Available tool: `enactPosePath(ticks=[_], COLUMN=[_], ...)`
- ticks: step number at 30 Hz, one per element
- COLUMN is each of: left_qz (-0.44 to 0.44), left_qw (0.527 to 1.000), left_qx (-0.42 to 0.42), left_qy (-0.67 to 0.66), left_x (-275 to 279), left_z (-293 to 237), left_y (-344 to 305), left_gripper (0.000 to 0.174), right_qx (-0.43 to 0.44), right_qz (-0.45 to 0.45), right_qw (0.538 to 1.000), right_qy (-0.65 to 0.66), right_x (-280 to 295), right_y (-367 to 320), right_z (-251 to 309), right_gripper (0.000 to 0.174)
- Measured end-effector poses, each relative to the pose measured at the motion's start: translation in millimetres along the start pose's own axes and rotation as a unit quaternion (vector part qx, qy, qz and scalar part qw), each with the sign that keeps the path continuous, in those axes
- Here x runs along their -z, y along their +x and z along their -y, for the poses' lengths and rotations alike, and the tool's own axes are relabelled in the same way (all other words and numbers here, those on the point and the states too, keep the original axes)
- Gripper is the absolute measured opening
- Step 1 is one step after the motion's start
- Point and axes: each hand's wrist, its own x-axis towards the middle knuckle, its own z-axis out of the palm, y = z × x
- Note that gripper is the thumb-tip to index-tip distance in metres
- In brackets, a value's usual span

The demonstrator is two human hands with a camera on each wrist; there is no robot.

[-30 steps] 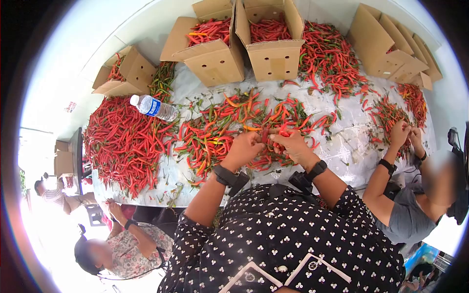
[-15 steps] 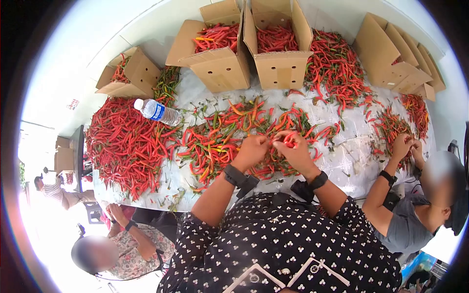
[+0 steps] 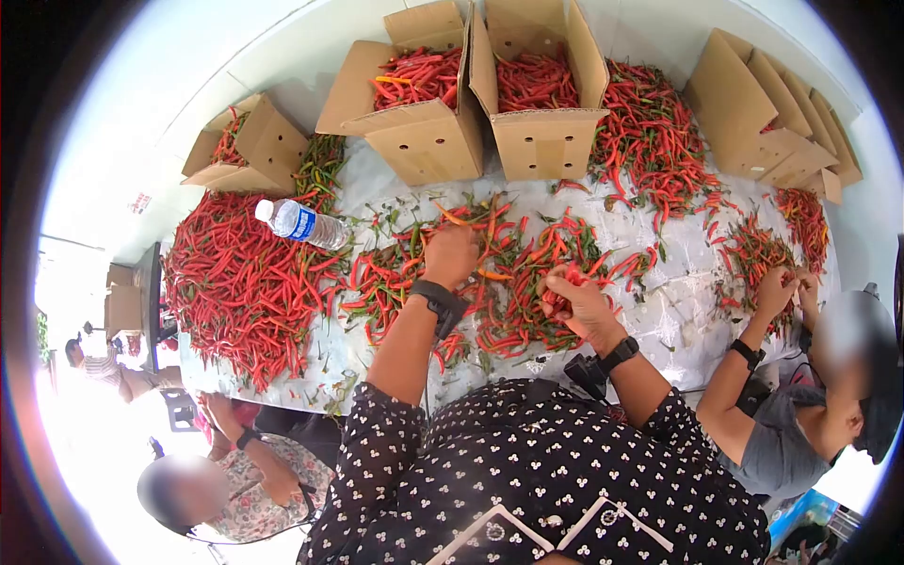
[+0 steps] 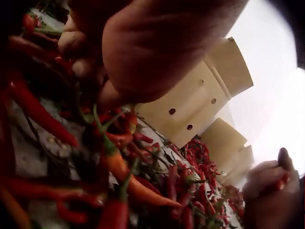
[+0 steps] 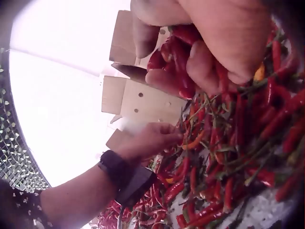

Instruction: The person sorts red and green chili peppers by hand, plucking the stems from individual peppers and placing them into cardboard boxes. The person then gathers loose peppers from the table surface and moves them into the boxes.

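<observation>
My right hand (image 3: 579, 299) holds several red chili peppers (image 5: 178, 59) with its fingers curled round them, above the near side of a loose pile of chilies (image 3: 527, 325). My left hand (image 3: 452, 256) reaches into the far left part of this pile, where red, orange and green chilies lie mixed with stems. In the left wrist view its thumb and bent fingers (image 4: 83, 67) come down among the stems, right above an orange chili (image 4: 126, 174). The fingertips are partly hidden there, and I cannot tell whether they pinch a chili.
A large heap of red chilies (image 3: 250, 292) lies to the left, with a water bottle (image 3: 301, 224) on its far edge. Cardboard boxes (image 3: 428, 146) with chilies stand along the back. More chilies (image 3: 650, 132) lie behind on the right. Other people sit at both sides.
My left hand has left the right hand and moved away and leftward into the pile. The right hand keeps its red chilies and has shifted slightly right and nearer my body.
</observation>
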Motion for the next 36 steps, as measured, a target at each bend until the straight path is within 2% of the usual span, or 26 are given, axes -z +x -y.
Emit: enactPosePath(ticks=[1, 3, 4, 5, 6, 7, 9, 11, 13, 15, 19, 20, 21, 23, 24, 25, 26, 27, 28, 29, 30, 31, 32, 35, 36], left_qz=[0.002, -0.025, -0.024, 0.005, 0.033, 0.032, 0.032, 0.04, 0.048, 0.039, 0.086, 0.153, 0.217, 0.202, 0.186, 0.188, 0.069, -0.054, -0.055, -0.056, -0.026, 0.004, 0.059, 0.032, 0.051], left_qw=[1.0, 0.996, 0.996, 0.969, 0.915, 0.915, 0.833, 0.847, 0.859, 0.945, 0.937, 0.855, 0.741, 0.729, 0.716, 0.717, 0.848, 0.935, 0.965, 0.965, 0.993, 0.999, 0.995, 0.996, 0.994], left_qx=[-0.002, 0.013, 0.013, 0.067, 0.12, 0.12, 0.136, 0.114, 0.093, 0.031, 0.037, 0.128, 0.213, 0.219, 0.226, 0.225, 0.17, 0.105, 0.068, 0.067, 0.049, 0.031, 0.062, 0.044, 0.044], left_qy=[0.0, -0.088, -0.088, -0.239, -0.383, -0.383, -0.535, -0.518, -0.501, -0.324, -0.338, -0.478, -0.599, -0.616, -0.633, -0.632, -0.497, -0.336, -0.247, -0.248, -0.106, 0.039, 0.056, 0.075, 0.084], left_x=[-0.4, 4.1, 8.8, 14.0, 19.9, 22.7, 23.6, 23.7, 22.0, 20.2, 13.6, 13.0, 12.7, 15.5, 14.0, 9.6, 5.6, 6.1, 6.8, 5.2, 3.6, 2.0, -0.1, -8.1, -8.8], left_z=[0.2, -2.4, -6.0, -9.0, -13.1, -18.9, -34.2, -46.7, -51.9, -53.2, -50.6, -50.4, -49.8, -39.0, -33.9, -31.6, -29.7, -29.4, -28.0, -29.1, -32.9, -37.4, -43.4, -50.7, -51.2], left_y=[-0.1, -3.3, -4.4, -5.4, -6.5, -8.7, -15.9, -23.8, -28.4, -31.4, -34.0, -34.1, -31.3, -26.4, -23.1, -18.5, -12.5, -5.4, -0.1, 2.8, 7.0, 11.1, 16.3, 15.1, 15.3], left_gripper=[0.016, 0.015, 0.015, 0.015, 0.016, 0.016, 0.022, 0.022, 0.023, 0.019, 0.024, 0.025, 0.027, 0.026, 0.024, 0.024, 0.023, 0.023, 0.026, 0.026, 0.027, 0.028, 0.03, 0.032, 0.028], right_qx=[-0.004, -0.015, -0.02, -0.02, -0.013, -0.005, -0.007, -0.009, -0.026, -0.015, 0.036, 0.037, 0.052, 0.07, 0.047, 0.024, 0.006, 0.01, 0.01, 0.008, 0.013, 0.014, 0.009, 0.003, 0.002], right_qz=[0.003, 0.011, -0.014, -0.015, -0.009, -0.003, 0.007, 0.016, 0.001, 0.02, 0.055, 0.055, 0.052, 0.048, 0.044, 0.041, 0.004, 0.004, -0.004, -0.014, -0.004, -0.004, -0.017, -0.041, -0.061], right_qw=[1.0, 0.996, 0.994, 0.994, 0.993, 0.99, 0.989, 0.987, 0.984, 0.977, 0.966, 0.966, 0.965, 0.965, 0.979, 0.99, 0.993, 0.993, 0.998, 1.0, 1.0, 1.0, 1.0, 0.999, 0.998], right_qy=[-0.03, -0.091, -0.104, -0.103, -0.121, -0.139, -0.148, -0.157, -0.178, -0.21, -0.25, -0.25, -0.25, -0.249, -0.192, -0.134, -0.117, -0.117, -0.065, -0.012, -0.015, -0.017, -0.006, 0.006, -0.016], right_x=[-0.7, -6.7, -12.7, -18.9, -24.0, -28.5, -37.3, -41.2, -40.3, -32.6, -23.3, -21.8, -23.7, -24.8, -22.3, -18.3, -7.2, -4.0, -1.8, 1.1, 5.6, 8.5, 10.6, 8.3, 5.8], right_y=[1.1, 2.3, 1.2, 1.2, 2.2, 4.2, 9.9, 13.4, 17.0, 19.8, 17.9, 15.8, 12.0, 7.6, 6.0, 4.1, 4.8, 3.8, 2.1, -0.8, 0.7, 0.9, 1.1, 0.9, 0.9], right_z=[-0.8, -0.9, 0.9, 3.1, 5.2, 6.4, 6.5, 6.3, 3.7, -2.0, -10.8, -11.6, -8.6, -5.1, -2.9, -0.7, -3.5, -0.6, 1.7, 2.8, 2.4, 1.6, 1.2, 6.7, 8.6], right_gripper=[0.011, 0.011, 0.013, 0.013, 0.014, 0.014, 0.017, 0.022, 0.016, 0.014, 0.01, 0.01, 0.009, 0.008, 0.006, 0.006, 0.004, 0.004, 0.005, 0.007, 0.005, 0.005, 0.005, 0.007, 0.008])
